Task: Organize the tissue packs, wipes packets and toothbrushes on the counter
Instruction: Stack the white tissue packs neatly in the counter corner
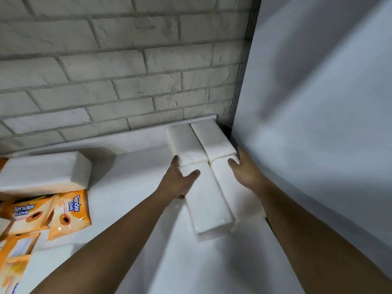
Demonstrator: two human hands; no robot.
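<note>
Four white tissue packs lay in a two-by-two block at the rear right corner of the tabletop (131,187). The far left pack (186,143) and far right pack (214,139) sat side by side, close against the low ledge under the brick wall (106,81). The near left pack (207,204) and near right pack (231,187) lay end to end with them, long sides touching. The right flank of the block ran close beside a white panel (318,102).

The left hand (178,179) rested at the seam between the two left packs. Its thumb lay on top of the near left pack and its fingers reached along the block's left side. The grip was released, with straight fingers pressing rather than clasping.

The right hand (244,168) was placed at the seam between the two right packs, between the block and the panel. Its thumb lay on the near right pack. That grip was also released, fingers extended along the side.

A fifth tissue pack (44,172) lay well apart at the left of the tabletop, near the wall. In front of it, a loose heap of orange wipes packets (70,211) marked "Tender Love" overlapped one another at the left edge of view.
</note>
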